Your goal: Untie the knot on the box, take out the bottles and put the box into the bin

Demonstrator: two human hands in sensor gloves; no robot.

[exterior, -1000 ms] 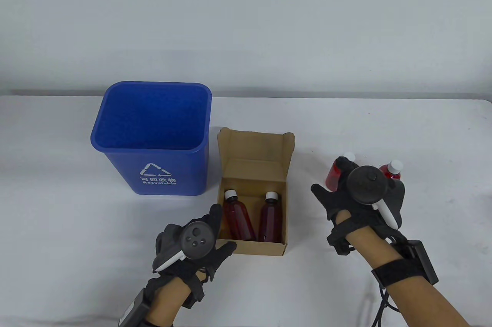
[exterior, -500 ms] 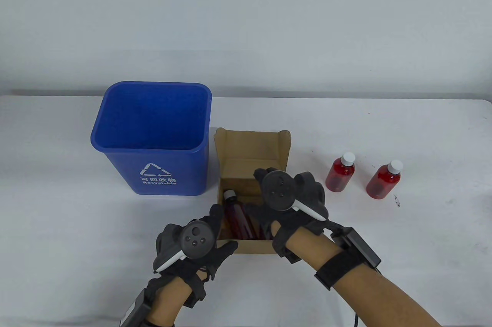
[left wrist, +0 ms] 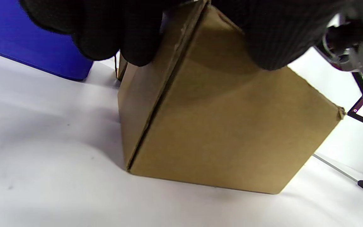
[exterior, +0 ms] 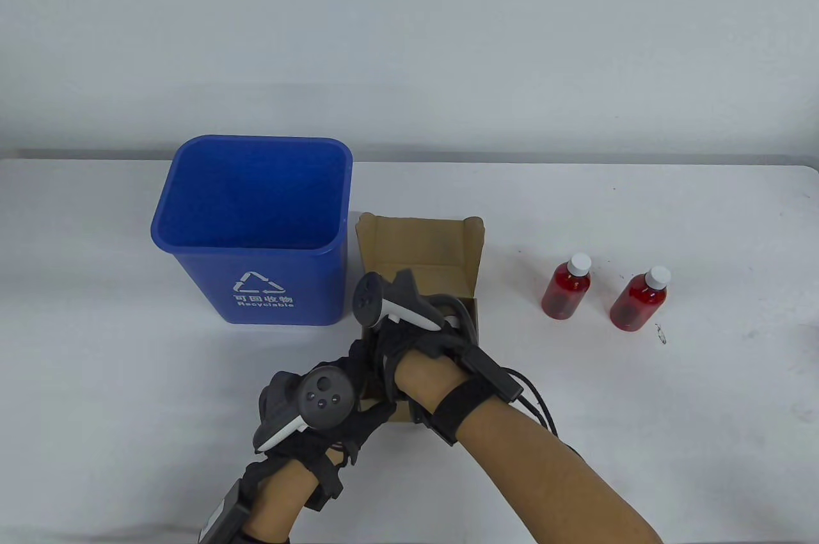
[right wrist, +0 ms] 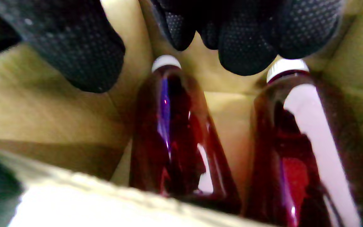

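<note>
- Cardboard box point(exterior: 416, 249), open-topped and plain brown, is gripped at its near-left corner by the left hand point(exterior: 320, 406), thumb on the front wall and fingers along the side.
- Inside the box, two dark red bottles point(right wrist: 169, 132) with white caps are seen lying side by side; the right hand point(exterior: 409, 329) is reached down over them, whether closed on one cannot be told.
- At 3 o'clock from the box, two red bottles point(exterior: 566, 287) are stood upright on the white table point(exterior: 704, 377).
- At 10 o'clock, just beside the box, a blue plastic bin point(exterior: 256, 230) is stood, nothing visible inside.
</note>
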